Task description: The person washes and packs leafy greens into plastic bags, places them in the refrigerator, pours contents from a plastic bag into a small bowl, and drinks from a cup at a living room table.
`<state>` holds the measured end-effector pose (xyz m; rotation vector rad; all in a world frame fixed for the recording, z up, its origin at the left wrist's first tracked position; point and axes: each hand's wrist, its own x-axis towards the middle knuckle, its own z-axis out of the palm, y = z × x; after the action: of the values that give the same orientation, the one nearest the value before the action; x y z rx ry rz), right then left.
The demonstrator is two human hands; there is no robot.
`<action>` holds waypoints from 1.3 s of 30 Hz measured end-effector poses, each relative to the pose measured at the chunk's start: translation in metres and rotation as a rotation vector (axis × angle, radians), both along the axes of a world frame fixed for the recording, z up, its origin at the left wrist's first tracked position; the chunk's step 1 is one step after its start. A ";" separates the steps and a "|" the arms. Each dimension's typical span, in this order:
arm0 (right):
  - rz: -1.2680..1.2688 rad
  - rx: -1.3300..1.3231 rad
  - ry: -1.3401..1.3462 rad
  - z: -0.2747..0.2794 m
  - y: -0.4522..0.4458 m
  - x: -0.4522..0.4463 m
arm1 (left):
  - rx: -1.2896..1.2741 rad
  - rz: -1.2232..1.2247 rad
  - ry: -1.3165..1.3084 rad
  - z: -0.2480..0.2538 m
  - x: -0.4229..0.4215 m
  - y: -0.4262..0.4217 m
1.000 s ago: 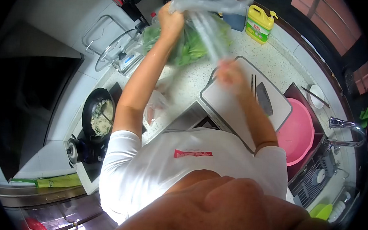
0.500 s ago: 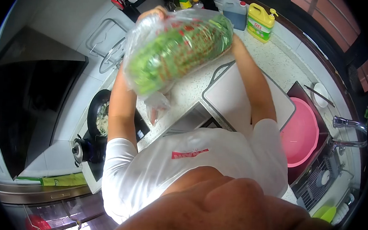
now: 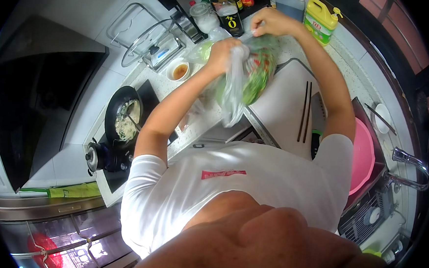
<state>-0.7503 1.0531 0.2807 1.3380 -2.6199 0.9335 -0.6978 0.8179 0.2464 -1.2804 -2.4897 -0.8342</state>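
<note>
A clear plastic bag (image 3: 235, 88) of green leafy vegetables (image 3: 258, 82) is held up over the counter, beside the cutting board. Around the bag's bunched upper part, my left hand (image 3: 222, 56) is closed, and a loose twist of plastic hangs below it. At the bag's far right edge my right hand (image 3: 269, 22) pinches the plastic with bent fingers. Red print shows on the bag. Behind my left hand lies another plastic bag (image 3: 202, 50) with something pale green inside.
A white cutting board (image 3: 280, 106) bears dark chopsticks (image 3: 304, 112). On the left are a wok (image 3: 111, 120) with food and a lidded pot (image 3: 95, 157). A bowl of brown liquid (image 3: 180, 71) stands near bottles (image 3: 230, 19). A pink basin (image 3: 363, 155) sits right, by the faucet (image 3: 409, 163).
The bag of vegetables has come down and turned more upright. My left hand has shifted onto its gathered plastic, and my right hand has come round to its far edge.
</note>
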 end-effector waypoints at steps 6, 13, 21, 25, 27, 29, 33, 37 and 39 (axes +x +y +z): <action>-0.255 -0.177 0.033 -0.037 -0.057 0.034 | 0.685 0.275 -0.605 -0.046 -0.021 0.001; -0.287 -0.560 -0.197 -0.094 -0.091 0.059 | 1.020 0.613 -1.358 -0.076 -0.020 -0.015; -0.712 -0.339 0.191 -0.148 -0.115 0.051 | 1.128 0.471 -1.384 -0.099 -0.003 -0.009; -0.762 -0.610 -0.322 -0.180 -0.103 0.023 | 0.921 0.325 -1.513 -0.094 0.006 -0.019; -0.626 -0.655 -0.356 -0.185 -0.099 0.026 | 0.943 0.391 -1.629 -0.115 -0.002 -0.026; -0.493 -0.800 -0.283 -0.182 -0.103 0.036 | 0.981 0.399 -1.675 -0.102 -0.002 -0.032; -0.479 -0.637 0.159 -0.153 -0.116 0.066 | 0.951 0.465 -1.602 -0.113 -0.008 -0.035; -0.471 -0.582 0.315 -0.135 -0.123 0.062 | 0.875 0.557 -1.442 -0.093 0.007 -0.027; -0.384 -0.605 0.317 -0.106 -0.122 0.058 | 0.764 0.569 -1.315 -0.084 0.015 -0.022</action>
<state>-0.6922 0.9312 0.1748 0.7289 -2.0084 1.1902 -0.6830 0.7954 0.1626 0.4345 -2.3950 -2.5801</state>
